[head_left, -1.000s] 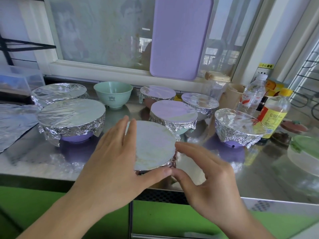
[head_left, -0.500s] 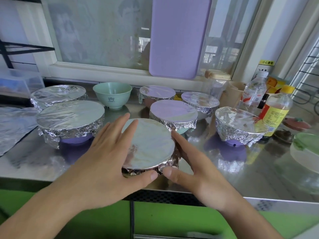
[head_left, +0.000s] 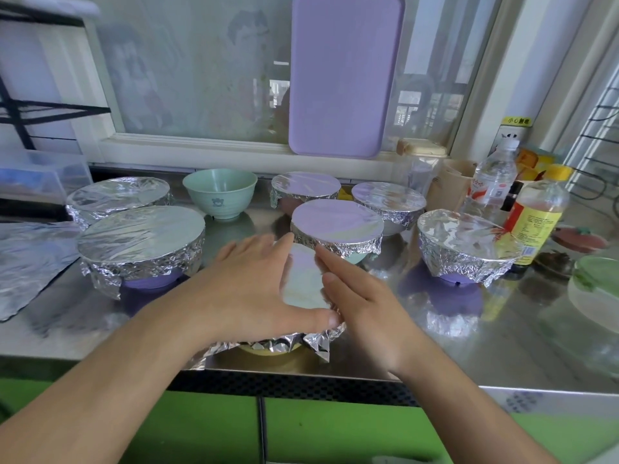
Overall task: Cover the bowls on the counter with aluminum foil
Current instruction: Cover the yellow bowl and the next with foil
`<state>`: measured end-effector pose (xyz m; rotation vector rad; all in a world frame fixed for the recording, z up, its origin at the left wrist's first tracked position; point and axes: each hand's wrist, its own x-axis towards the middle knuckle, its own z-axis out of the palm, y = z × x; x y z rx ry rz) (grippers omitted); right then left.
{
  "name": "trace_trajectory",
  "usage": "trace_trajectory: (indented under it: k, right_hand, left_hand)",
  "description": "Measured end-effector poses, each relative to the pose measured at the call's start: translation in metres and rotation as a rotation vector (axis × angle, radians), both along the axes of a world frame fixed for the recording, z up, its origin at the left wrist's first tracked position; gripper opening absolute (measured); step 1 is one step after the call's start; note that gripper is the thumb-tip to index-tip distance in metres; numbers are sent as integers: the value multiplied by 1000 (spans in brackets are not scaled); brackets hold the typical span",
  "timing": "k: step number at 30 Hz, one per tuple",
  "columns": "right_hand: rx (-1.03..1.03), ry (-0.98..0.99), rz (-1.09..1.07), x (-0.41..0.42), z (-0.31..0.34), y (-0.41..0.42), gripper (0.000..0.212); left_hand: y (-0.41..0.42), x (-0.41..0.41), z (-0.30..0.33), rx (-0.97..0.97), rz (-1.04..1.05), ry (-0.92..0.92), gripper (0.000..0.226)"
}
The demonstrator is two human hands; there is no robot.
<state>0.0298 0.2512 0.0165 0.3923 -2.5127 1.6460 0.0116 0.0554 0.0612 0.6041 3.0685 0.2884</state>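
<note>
A foil-covered yellow bowl (head_left: 303, 286) stands at the counter's front edge, its foil skirt crumpled below the rim. My left hand (head_left: 248, 289) lies flat over its left side, thumb along the near rim. My right hand (head_left: 361, 303) presses its straight fingers on the right side of the foil top. Several other bowls behind wear foil: a large purple one (head_left: 140, 242) at the left, one (head_left: 117, 195) behind it, one (head_left: 336, 226) just beyond my fingers, two further back, one (head_left: 465, 246) at the right. A green bowl (head_left: 219, 192) stands bare.
A loose foil sheet (head_left: 30, 262) lies at the far left. Bottles (head_left: 536, 216) and a water bottle (head_left: 490, 179) crowd the right, with a green-lidded container (head_left: 599, 289) at the right edge. A purple board (head_left: 345, 75) leans on the window.
Both hands slid up from the bowl's sides onto the foil top, closer together. The view moved nearer to the counter.
</note>
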Motion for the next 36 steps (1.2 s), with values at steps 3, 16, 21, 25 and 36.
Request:
trace_trajectory:
  k: [3,16,21,25,36]
  right_hand:
    - [-35,-36,-17,2,-6,1,47]
    - [-196,-11,48,3,-9,15,52]
    - [-156,-14,15,-7,-20,21,21]
    - [-258,-68,-39,-6,-24,21,9]
    - [-379,-335,-74,-13,-12,14,16]
  left_hand:
    - [-1,-2,2,-27,12,-39,129]
    - [4,1,3,-85,33,-78,130]
    - [4,2,1,-89,32,-77,132]
    - [5,3,2,-89,21,-81,132]
    - [3,0,-1,-93,23,-83,134]
